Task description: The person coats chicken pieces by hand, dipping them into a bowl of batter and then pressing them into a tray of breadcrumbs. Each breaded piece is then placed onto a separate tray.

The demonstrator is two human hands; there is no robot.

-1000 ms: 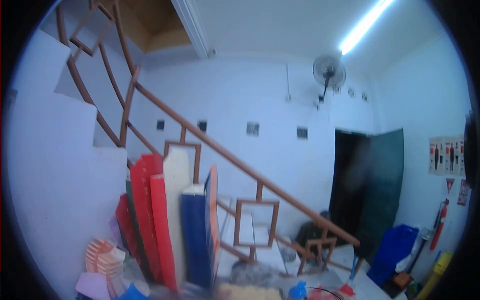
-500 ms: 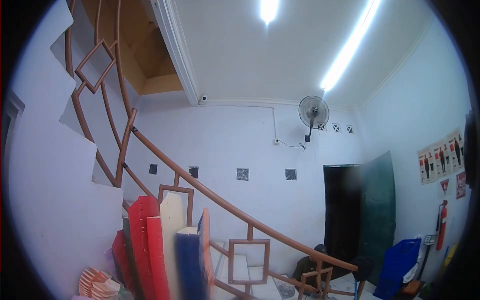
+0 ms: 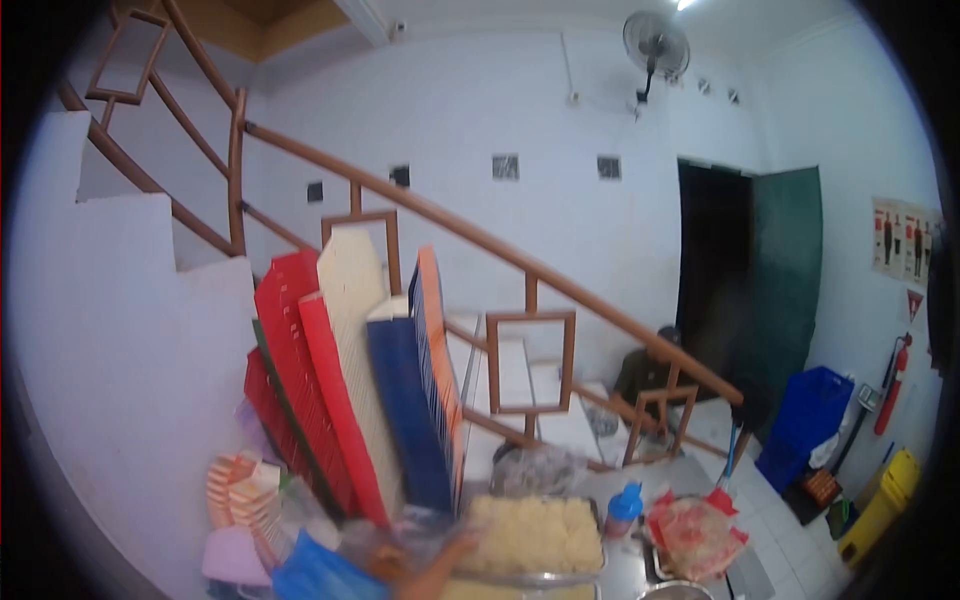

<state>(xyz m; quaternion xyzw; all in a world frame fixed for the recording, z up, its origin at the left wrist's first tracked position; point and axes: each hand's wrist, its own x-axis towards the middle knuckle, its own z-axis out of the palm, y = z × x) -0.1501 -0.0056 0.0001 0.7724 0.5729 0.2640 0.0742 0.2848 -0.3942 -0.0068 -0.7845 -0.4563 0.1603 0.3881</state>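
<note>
At the bottom edge, left of centre, my left hand (image 3: 440, 570) shows blurred and partly cut off by the frame. Its fingers reach up and right, right at the left side of a metal tray of pale yellow, lumpy food (image 3: 540, 535); whether they hold anything I cannot tell. More of the pale yellow food (image 3: 520, 591) shows below that tray. Clear plastic (image 3: 415, 530) lies just behind the hand. On its left are a blue plastic-looking item (image 3: 325, 572) and a pink one (image 3: 235, 555). My right hand is out of view.
Tall folded cardboard stacks (image 3: 350, 370) in red, cream and blue stand behind the hand. Farther right are a blue-topped bottle (image 3: 625, 508) and a red-and-clear plastic bag (image 3: 697, 533). A brown stair railing (image 3: 450, 235) slopes behind; beyond it a person (image 3: 645, 375) sits low.
The view has tilted down, so the room appears higher. The food trays, bottle, plastic bag and my left hand have come into view at the bottom.
</note>
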